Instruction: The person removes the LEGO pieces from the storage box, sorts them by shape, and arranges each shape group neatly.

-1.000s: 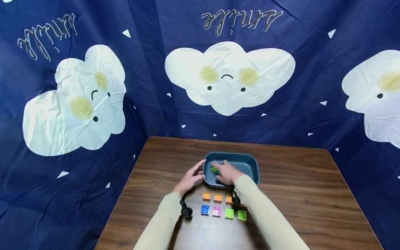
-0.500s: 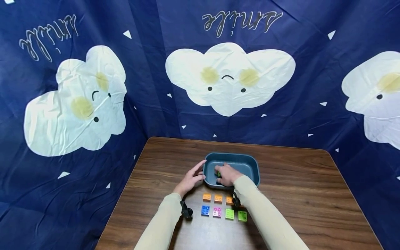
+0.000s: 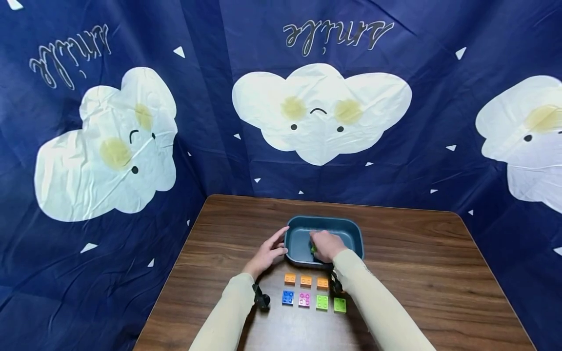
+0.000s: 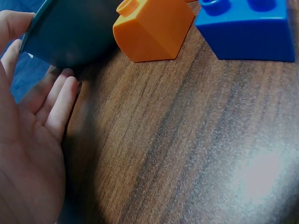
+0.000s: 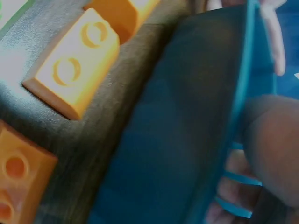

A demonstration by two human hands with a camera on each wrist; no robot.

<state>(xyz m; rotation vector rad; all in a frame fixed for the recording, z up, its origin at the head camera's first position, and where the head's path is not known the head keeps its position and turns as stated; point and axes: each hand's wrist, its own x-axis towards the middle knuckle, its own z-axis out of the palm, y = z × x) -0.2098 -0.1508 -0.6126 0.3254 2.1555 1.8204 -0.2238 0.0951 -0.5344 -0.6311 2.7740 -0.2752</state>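
My right hand (image 3: 327,246) reaches down inside a dark teal plastic bin (image 3: 325,222), its fingers pinching a small green building brick (image 3: 313,248). Most of that brick is hidden behind the hand. In the right wrist view the bin's near wall (image 5: 159,116) blocks the brick, and the right hand (image 5: 273,144) shows beyond the rim. My left hand (image 3: 265,253) lies at the bin's left end, fingers extended, with fingertips at the rim. The left wrist view shows that hand (image 4: 32,140) with thumb and fingers spread along the bin's outer wall (image 4: 70,37).
In front of the bin stands a row of orange bricks (image 3: 306,281). Nearer still are a blue brick (image 3: 288,298), a pink brick (image 3: 304,299), a lime brick (image 3: 322,302) and a green brick (image 3: 340,305). All rest on a wooden table (image 3: 408,273).
My right hand has drawn the green brick rightward inside the bin, from near its left end toward the middle. The left hand stays at the rim.
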